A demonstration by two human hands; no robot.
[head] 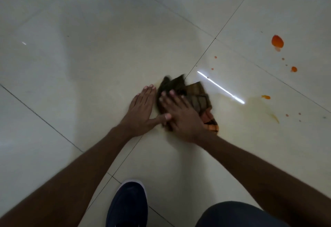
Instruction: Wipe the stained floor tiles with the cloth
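Two hands down on floor tiles (75, 69): right hand (180, 117) spread flat, pressing cloth (193, 99); left hand (141, 110) open, bracing just beside it. Orange stains (277, 41) well right of right hand, unwiped. Keep palm pressure even; sweep rightward; refold when soiled

cloth (189, 99) under right hand (180, 115), stains (277, 41) right

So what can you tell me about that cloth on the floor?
The cloth is a checked fabric in dark brown and orange, crumpled and bunched rather than spread flat. It lies on the pale floor tiles beside a grout line. The right hand presses flat on it; the left hand's thumb touches its near edge.
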